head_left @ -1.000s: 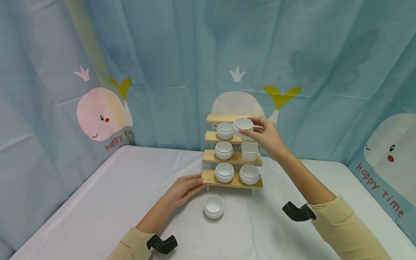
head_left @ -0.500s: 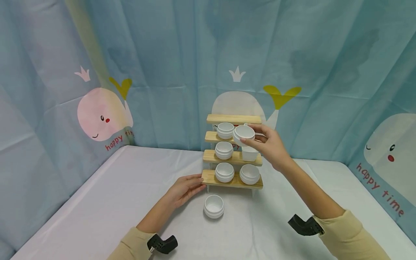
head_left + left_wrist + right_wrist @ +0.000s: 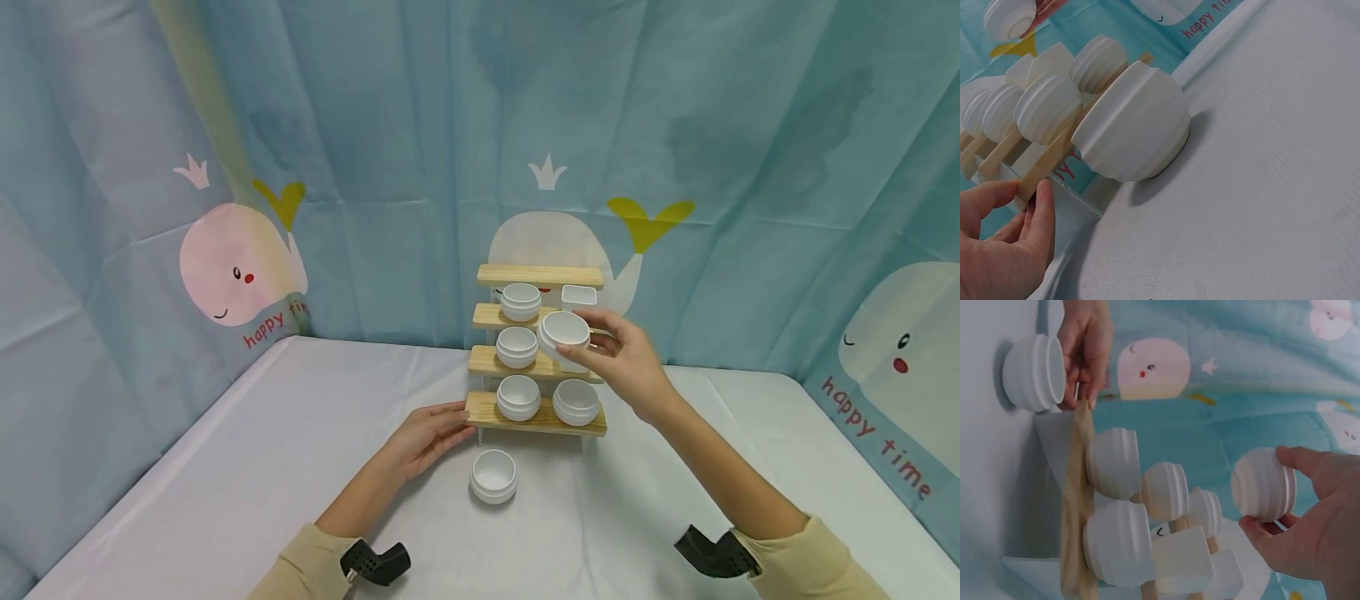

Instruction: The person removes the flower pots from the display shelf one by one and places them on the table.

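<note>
My right hand (image 3: pixel 628 362) holds a white round bowl (image 3: pixel 564 335) by its side, in front of the stepped wooden rack's right half. In the right wrist view that bowl (image 3: pixel 1262 485) is off the rack, between thumb and fingers. My left hand (image 3: pixel 422 437) pinches the left end of the rack's lowest wooden shelf (image 3: pixel 540 423); the left wrist view shows the thumb above and fingers below. Two round bowls sit on that shelf. A square white cup (image 3: pixel 579 297) stands higher at the right; another square cup is mostly hidden behind my right hand and the held bowl.
Another white bowl (image 3: pixel 493 477) stands on the white-clothed table (image 3: pixel 247 467) in front of the rack. Round bowls also line the left side of the middle shelves. The top shelf (image 3: pixel 540 275) bears nothing. A blue printed curtain (image 3: pixel 390 167) hangs behind.
My right hand has lowered the held bowl from the upper shelf level toward the second-lowest shelf, uncovering the upper square cup. My left hand has stayed at the shelf end.
</note>
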{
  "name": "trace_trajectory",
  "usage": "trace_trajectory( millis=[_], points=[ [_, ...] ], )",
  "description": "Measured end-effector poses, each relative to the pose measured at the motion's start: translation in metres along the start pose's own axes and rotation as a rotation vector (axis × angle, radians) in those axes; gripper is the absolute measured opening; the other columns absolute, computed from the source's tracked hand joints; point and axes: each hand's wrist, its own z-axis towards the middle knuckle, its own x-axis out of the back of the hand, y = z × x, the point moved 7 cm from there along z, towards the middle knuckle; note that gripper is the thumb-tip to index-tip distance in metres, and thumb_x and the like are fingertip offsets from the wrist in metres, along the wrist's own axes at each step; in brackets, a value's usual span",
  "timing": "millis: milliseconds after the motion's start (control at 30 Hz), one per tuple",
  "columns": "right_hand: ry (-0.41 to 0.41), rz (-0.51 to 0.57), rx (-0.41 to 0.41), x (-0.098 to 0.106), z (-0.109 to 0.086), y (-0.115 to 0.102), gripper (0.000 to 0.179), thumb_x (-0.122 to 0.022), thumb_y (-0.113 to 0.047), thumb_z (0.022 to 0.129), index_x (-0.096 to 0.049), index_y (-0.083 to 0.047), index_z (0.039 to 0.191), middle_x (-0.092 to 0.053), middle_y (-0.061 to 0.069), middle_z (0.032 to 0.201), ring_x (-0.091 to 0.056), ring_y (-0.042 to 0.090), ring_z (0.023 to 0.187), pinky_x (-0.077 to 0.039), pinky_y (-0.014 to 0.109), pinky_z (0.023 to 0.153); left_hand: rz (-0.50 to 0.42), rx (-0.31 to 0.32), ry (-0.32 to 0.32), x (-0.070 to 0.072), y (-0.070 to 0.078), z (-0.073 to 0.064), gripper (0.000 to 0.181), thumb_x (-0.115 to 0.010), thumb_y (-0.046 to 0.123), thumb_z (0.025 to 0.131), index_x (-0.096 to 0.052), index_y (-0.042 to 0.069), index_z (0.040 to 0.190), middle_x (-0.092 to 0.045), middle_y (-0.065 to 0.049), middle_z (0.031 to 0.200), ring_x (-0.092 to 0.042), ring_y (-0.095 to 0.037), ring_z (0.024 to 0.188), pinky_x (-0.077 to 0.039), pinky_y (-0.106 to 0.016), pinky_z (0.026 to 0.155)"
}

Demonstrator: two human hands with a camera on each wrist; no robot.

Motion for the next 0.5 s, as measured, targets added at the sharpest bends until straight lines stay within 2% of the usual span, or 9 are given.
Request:
trace_trajectory(
  millis=[233,500],
  points=[
    [-0.004,0.035,0.007,-0.002,-0.012,0.007,0.057,-0.074,0.001,0.096,-0.051,0.006,0.148,-0.056,0.018,0.135,-0.066,0.003,0.105,-0.060,0.014,0.090,0.000,-0.002,-0.006,-0.001,0.000,-0.001,0.049,-0.051,-0.002,0.109,-0.036,-0.018,0.153,-0.055,-0.029,0.143,-0.069,-0.014,0.106,-0.060,-0.024,0.100],
    [0.012,0.037,-0.017,-0.004,-0.026,0.017,0.057,-0.075,0.001,0.095,-0.052,0.007,0.147,-0.055,0.022,0.139,-0.066,0.003,0.106,-0.059,0.014,0.092,-0.001,-0.003,-0.002,-0.001,0.000,0.000,0.049,-0.052,-0.002,0.109,-0.037,-0.018,0.153,-0.057,-0.027,0.139,-0.070,-0.014,0.104,-0.061,-0.023,0.099]
  ],
)
